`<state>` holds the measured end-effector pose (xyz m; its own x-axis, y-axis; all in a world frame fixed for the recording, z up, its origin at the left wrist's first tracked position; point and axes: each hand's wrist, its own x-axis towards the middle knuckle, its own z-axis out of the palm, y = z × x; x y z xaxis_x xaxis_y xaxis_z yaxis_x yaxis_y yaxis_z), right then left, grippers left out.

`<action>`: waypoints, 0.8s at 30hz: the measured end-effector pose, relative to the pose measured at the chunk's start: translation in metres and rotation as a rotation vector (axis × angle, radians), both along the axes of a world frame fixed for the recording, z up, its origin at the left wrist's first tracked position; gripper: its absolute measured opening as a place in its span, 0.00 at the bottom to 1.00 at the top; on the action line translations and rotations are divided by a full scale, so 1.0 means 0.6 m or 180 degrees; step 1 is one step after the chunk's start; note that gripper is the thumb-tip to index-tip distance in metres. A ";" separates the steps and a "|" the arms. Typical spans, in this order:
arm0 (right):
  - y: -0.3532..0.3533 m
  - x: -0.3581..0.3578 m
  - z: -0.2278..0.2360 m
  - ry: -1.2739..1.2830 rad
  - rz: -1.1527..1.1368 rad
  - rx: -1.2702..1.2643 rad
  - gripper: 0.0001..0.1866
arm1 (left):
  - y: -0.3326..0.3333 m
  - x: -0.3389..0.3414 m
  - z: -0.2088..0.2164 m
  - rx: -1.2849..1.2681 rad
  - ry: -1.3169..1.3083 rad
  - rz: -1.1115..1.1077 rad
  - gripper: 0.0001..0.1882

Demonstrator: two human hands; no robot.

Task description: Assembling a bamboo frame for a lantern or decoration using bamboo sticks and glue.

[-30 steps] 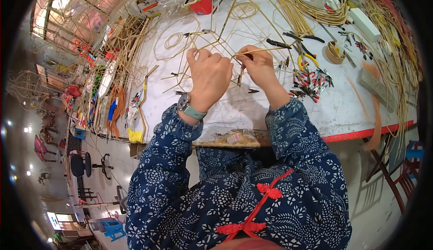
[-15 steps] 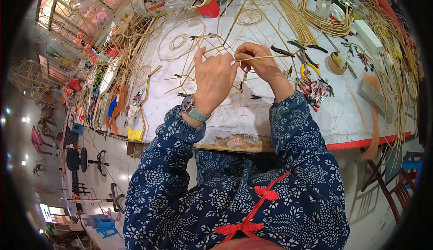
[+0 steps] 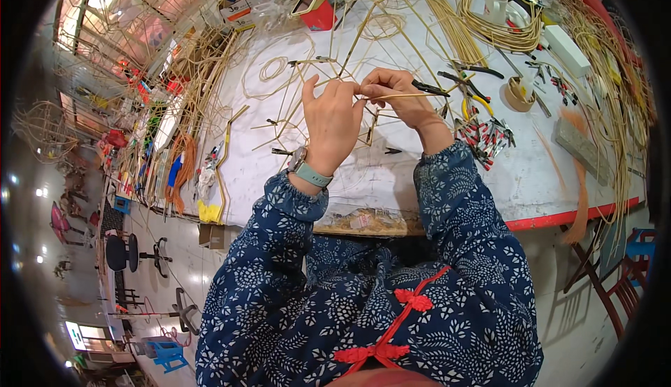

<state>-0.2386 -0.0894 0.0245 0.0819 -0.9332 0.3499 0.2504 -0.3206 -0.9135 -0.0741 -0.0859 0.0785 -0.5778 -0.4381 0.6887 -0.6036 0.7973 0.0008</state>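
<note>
My left hand [image 3: 330, 125], with a watch [image 3: 307, 170] on its wrist, pinches at the end of a thin bamboo strip [image 3: 435, 94]. Fingertips of my right hand [image 3: 404, 99] close on the same spot, and the strip runs rightward across that hand. Exactly what lies between the fingertips is hidden. Around and under the hands spreads an angular frame of bamboo strips [image 3: 291, 142], its joints held by small black clips [image 3: 282, 151]. A long black tool or clip [image 3: 430, 89] lies just past my right hand. One loose black clip [image 3: 393, 151] rests on the white tabletop.
Yellow-handled pliers [image 3: 487, 106] and a heap of red-and-black clips [image 3: 486, 142] lie to the right. Beyond them are a tape roll [image 3: 518, 96], a coil of strips [image 3: 502, 40] and a grey block [image 3: 582, 151]. A red container [image 3: 318, 15] stands at the back.
The view has shifted slightly. My fingertips have come closer together on the strip, and my left wrist has turned so the watch face shows less. The black tool sits nearer my right hand.
</note>
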 end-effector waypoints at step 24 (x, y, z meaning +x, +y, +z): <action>0.007 -0.013 -0.006 0.0993 0.0681 -0.0059 0.12 | 0.006 0.040 0.012 -0.0400 -0.0687 -0.0650 0.06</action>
<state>-0.2463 -0.0851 0.0210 0.3796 -0.8772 0.2940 0.0243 -0.3082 -0.9510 -0.0503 -0.0824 0.0855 -0.7837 -0.2173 0.5819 -0.4066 0.8877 -0.2162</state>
